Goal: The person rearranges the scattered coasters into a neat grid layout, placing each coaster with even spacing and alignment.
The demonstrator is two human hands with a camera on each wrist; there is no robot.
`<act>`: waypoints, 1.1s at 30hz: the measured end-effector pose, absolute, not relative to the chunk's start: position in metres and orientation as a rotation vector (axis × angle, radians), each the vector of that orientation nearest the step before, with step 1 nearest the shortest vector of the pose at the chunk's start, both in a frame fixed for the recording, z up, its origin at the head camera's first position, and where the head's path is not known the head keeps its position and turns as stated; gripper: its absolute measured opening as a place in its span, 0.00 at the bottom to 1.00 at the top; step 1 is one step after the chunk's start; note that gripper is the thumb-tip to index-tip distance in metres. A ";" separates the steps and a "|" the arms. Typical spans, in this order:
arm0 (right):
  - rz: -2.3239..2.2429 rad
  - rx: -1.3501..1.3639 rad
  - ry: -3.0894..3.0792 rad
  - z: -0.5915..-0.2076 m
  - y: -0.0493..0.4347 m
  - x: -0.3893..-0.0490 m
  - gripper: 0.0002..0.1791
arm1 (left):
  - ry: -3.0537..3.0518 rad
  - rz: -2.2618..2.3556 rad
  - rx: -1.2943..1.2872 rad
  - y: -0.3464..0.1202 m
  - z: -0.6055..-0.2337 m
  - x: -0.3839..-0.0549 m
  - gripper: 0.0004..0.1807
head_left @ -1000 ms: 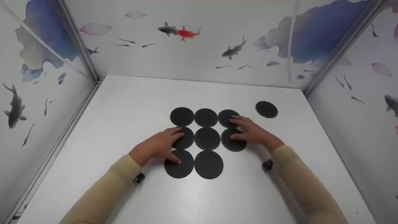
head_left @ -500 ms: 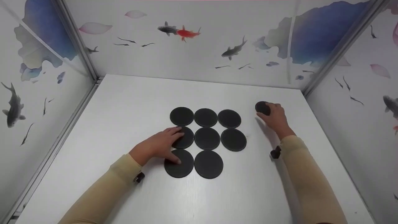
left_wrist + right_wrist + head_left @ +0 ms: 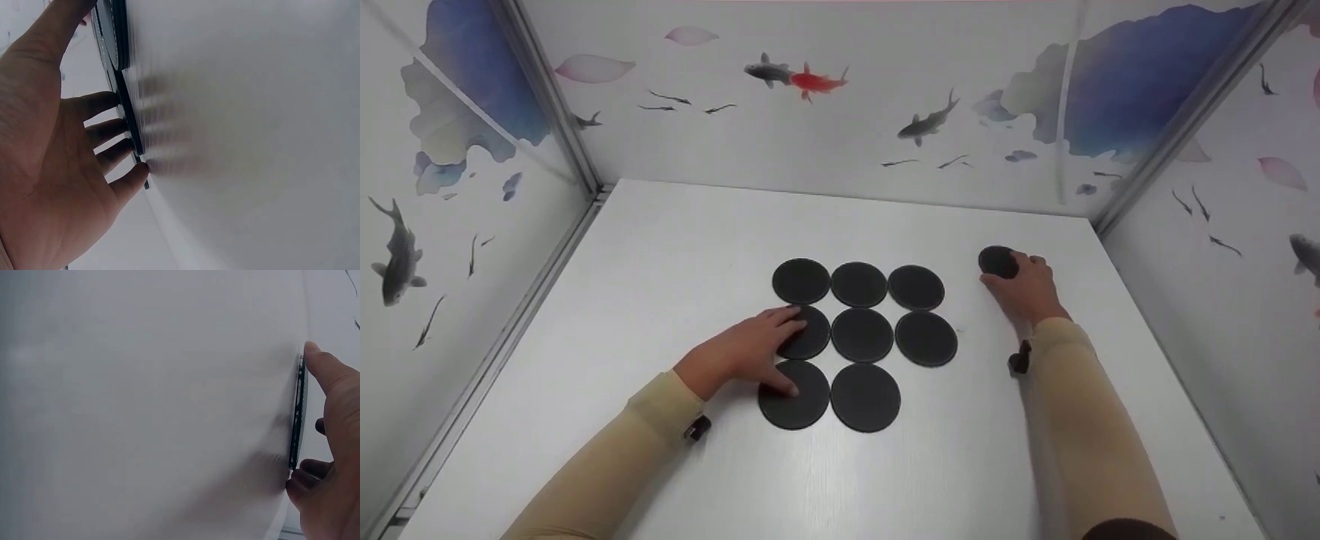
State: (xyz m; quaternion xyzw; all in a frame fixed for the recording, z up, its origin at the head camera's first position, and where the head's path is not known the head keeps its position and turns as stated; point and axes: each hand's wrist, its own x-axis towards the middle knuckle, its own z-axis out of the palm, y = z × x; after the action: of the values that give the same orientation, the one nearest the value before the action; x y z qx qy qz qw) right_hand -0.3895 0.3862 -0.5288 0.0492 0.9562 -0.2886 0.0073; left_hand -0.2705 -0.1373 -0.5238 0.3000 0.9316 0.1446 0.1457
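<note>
Black round coasters lie on the white table in a close grid, edges touching or nearly so. In the head view, my left hand [image 3: 742, 352] rests on its left column, fingertips on the middle-left coaster [image 3: 813, 339] and thumb on the front-left coaster [image 3: 793, 409]. Stitching shows on a coaster edge in the left wrist view. Away at the back right, my right hand [image 3: 1027, 289] grips a separate coaster [image 3: 996, 260], partly hidden by the fingers. The right wrist view shows the thumb at one edge of this coaster [image 3: 298, 410] and fingers at the opposite edge.
The white table [image 3: 675, 232] meets printed panels at the back and both sides. Front row of the grid ends with a coaster [image 3: 865, 397] in the middle column; bare table [image 3: 937, 420] lies to its right. Small black cameras sit under both wrists.
My right hand has left the right column of the grid, moved back and to the right, and taken hold of the separate coaster. The left hand has stayed in place.
</note>
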 end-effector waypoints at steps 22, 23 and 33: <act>-0.927 0.197 2.943 -0.505 0.374 -0.380 0.55 | 2.685 0.411 0.839 -0.137 -0.523 -0.271 0.67; -0.937 0.208 2.939 -0.506 0.374 -0.380 0.55 | 2.684 0.412 0.840 -0.137 -0.522 -0.270 0.67; -1.036 0.199 2.929 -0.520 0.385 -0.391 0.52 | 2.682 0.417 0.840 -0.137 -0.521 -0.271 0.67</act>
State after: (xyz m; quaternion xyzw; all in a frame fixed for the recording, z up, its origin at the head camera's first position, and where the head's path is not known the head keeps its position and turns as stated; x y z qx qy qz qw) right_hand -0.3911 0.3854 -0.5204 0.0639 0.9408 -0.3326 0.0143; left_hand -0.2706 -0.1365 -0.5215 0.2923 0.9334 0.1450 0.1497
